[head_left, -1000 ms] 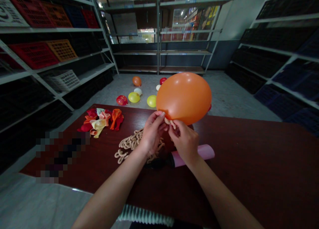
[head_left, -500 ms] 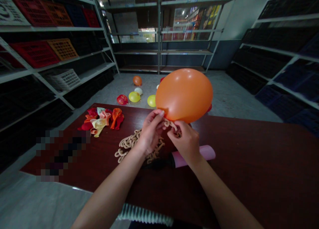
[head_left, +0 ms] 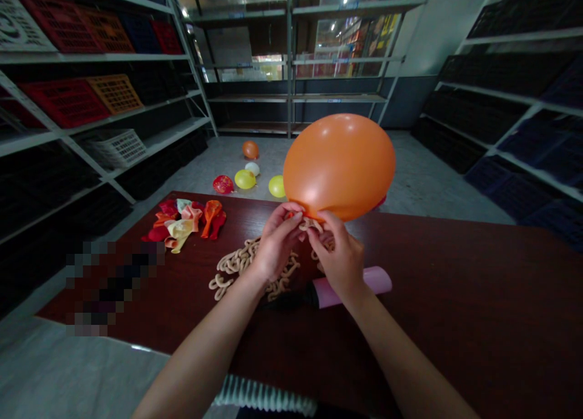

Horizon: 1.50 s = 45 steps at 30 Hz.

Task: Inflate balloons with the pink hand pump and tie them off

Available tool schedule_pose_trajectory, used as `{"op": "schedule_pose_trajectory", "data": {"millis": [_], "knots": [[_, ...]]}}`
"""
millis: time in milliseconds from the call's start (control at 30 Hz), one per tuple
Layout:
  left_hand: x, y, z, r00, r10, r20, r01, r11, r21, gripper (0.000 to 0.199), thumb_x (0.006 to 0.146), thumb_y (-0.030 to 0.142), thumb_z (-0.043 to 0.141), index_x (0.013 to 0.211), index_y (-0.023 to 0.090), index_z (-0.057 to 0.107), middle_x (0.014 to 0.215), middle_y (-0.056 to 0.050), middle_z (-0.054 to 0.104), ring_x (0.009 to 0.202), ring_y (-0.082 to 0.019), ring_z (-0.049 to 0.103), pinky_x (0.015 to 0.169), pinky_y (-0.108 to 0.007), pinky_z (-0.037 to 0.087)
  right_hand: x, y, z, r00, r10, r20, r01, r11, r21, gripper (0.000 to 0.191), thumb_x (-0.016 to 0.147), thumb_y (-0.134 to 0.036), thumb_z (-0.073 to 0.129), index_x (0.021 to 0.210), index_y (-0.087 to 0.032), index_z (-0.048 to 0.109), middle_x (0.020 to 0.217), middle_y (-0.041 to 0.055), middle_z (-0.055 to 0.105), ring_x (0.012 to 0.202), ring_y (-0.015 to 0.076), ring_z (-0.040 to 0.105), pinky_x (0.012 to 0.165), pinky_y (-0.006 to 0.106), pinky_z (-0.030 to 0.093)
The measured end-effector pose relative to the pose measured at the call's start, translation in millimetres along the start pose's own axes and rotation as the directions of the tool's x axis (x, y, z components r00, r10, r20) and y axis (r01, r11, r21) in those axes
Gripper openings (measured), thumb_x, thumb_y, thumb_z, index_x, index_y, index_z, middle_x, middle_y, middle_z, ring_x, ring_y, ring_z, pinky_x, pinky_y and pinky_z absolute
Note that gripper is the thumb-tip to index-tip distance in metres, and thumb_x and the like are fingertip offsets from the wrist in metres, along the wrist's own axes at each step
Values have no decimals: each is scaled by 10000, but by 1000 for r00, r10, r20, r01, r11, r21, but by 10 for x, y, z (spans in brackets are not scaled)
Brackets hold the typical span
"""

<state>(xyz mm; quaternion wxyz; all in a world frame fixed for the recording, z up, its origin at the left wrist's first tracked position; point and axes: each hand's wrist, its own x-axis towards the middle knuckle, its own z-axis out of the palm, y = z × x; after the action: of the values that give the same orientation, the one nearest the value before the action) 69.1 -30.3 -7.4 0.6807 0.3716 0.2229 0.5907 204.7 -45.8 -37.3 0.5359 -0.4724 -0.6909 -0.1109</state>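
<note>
A large inflated orange balloon (head_left: 339,164) is up over the table, its neck end toward me. My left hand (head_left: 276,243) pinches the balloon's neck, thumb and fingers closed. My right hand (head_left: 340,249) is closed just beside it, pinching a piece of tan cord (head_left: 311,224) that lies against the neck. Fingers partly hide the neck and cord. Beneath my hands lies a loose heap of the same tan cord (head_left: 237,260). A pink hand pump (head_left: 378,278) with a black end lies under my right wrist.
Uninflated balloons (head_left: 182,221) are piled at the left of the dark table (head_left: 455,297). A pixelated patch covers something at the left. On the floor lie several inflated balloons, among them a yellow balloon (head_left: 245,178). Shelves with crates (head_left: 64,102) line both sides.
The orange balloon has risen slightly and shifted a little right. My right fingers have moved up and left, closer to the balloon's neck with the cord. My left hand still grips the neck.
</note>
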Motion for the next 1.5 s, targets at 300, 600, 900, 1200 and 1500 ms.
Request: {"op": "schedule_pose_trajectory", "data": {"millis": [300, 600, 900, 1200, 1500], "knots": [[-4, -67, 9, 974, 117, 192, -155, 968, 199, 224, 826, 179, 765, 1032, 216, 685, 941, -10, 630, 874, -124, 600, 803, -218, 492, 11, -14, -43, 996, 64, -56, -64, 998, 4, 106, 936, -271, 617, 957, -251, 719, 824, -11, 782, 663, 131, 718, 662, 236, 525], [25, -110, -9, 966, 242, 95, -257, 833, 490, 198, 913, 353, 678, 899, 171, 757, 921, -66, 736, 891, -181, 661, 883, -308, 501, 22, -100, -24, 975, 222, -17, -215, 958, 189, 68, 913, -280, 646, 939, -254, 703, 874, -7, 783, 773, 141, 744, 701, 231, 569], [53, -99, -35, 983, 186, 0, -175, 922, 344, 268, 860, 416, 740, 851, 150, 705, 747, -25, 626, 617, -107, 524, 593, -215, 423, -30, -115, 19, 977, 208, 38, -209, 924, 320, 141, 970, -237, 538, 1109, -246, 563, 1017, 36, 770, 894, 167, 763, 730, 260, 616], [68, -112, -43, 964, 265, -5, -248, 907, 339, 140, 865, 197, 715, 987, 189, 646, 950, -43, 620, 770, -128, 552, 671, -217, 436, -30, -82, 8, 985, 172, 25, -172, 944, 282, 112, 954, -217, 530, 1061, -253, 520, 931, 28, 754, 819, 168, 764, 648, 234, 584], [61, -60, 26, 952, 201, -232, -191, 979, 65, 273, 812, 198, 734, 961, 220, 508, 724, 47, 544, 533, -65, 469, 501, -169, 361, -76, -78, 62, 992, 100, 81, -120, 948, 294, 90, 951, -206, 518, 1029, -251, 514, 849, 13, 728, 742, 151, 752, 654, 225, 567]]}}
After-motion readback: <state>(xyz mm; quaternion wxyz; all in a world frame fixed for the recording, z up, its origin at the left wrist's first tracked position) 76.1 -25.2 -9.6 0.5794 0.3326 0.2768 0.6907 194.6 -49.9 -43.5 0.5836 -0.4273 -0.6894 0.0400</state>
